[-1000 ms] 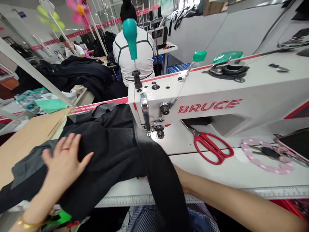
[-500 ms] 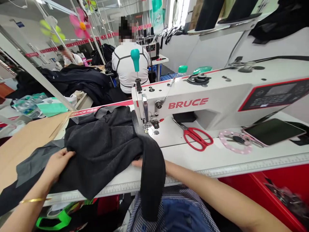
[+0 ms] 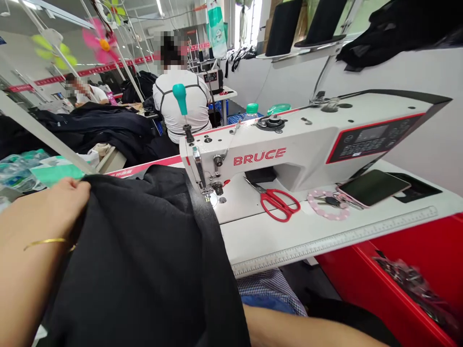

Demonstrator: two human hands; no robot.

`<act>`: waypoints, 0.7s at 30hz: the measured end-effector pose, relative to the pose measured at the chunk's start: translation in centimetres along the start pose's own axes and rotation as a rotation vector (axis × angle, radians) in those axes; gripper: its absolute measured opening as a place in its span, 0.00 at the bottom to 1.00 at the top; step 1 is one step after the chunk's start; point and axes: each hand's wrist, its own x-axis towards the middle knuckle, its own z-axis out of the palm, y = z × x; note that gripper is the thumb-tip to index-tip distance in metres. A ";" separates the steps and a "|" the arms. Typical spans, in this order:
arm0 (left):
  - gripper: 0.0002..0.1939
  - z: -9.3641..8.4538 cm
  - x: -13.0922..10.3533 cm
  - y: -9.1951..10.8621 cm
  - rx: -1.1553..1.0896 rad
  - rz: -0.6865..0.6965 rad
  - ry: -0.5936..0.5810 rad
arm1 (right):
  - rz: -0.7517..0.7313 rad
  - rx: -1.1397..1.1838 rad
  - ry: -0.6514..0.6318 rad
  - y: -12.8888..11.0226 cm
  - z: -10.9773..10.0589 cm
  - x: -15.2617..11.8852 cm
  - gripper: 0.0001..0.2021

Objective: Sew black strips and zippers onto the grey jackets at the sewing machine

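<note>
Black fabric point(image 3: 144, 260) hangs over the table's front edge at the left and centre, one strip of it running up to the needle area of a white sewing machine point(image 3: 253, 144). My left hand point(image 3: 70, 197) is raised at the left, its fingers closed on the upper edge of this cloth. The cloth hides my right hand; only the right forearm shows at the bottom, passing behind the fabric. Red-handled scissors point(image 3: 278, 202) lie on the table right of the needle.
A phone point(image 3: 374, 187) and a pink ring with keys point(image 3: 328, 205) lie right of the scissors. A ruler strip point(image 3: 336, 241) runs along the table edge. Beyond the machine sits a person in white point(image 3: 183, 99). A red bin point(image 3: 427, 255) stands at the lower right.
My left hand has lifted the cloth up, and the fabric now spreads across the lower left. My right hand, partly visible before, is now hidden behind it. The view has shifted right.
</note>
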 end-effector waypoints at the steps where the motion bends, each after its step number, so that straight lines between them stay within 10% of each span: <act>1: 0.18 1.1 -0.6 -0.2 0.062 0.078 -0.128 | 0.069 0.076 0.025 0.5 -0.2 -0.7 0.24; 7: 0.22 4.9 -9.2 3.1 0.271 0.995 -0.006 | 0.498 0.565 0.162 0.6 -1.4 -1.6 0.20; 10: 0.27 7.2 -14.4 5.7 0.244 1.494 -0.220 | 0.478 0.710 0.148 0.1 -0.9 -1.0 0.22; 14: 0.38 11.3 -17.2 6.7 0.247 1.458 -0.398 | 0.370 0.654 0.081 0.1 -1.2 -1.2 0.21; 21: 0.30 14.0 -14.2 2.9 -0.406 1.281 -0.482 | 0.074 -0.502 -0.034 -1.1 -6.4 -3.2 0.26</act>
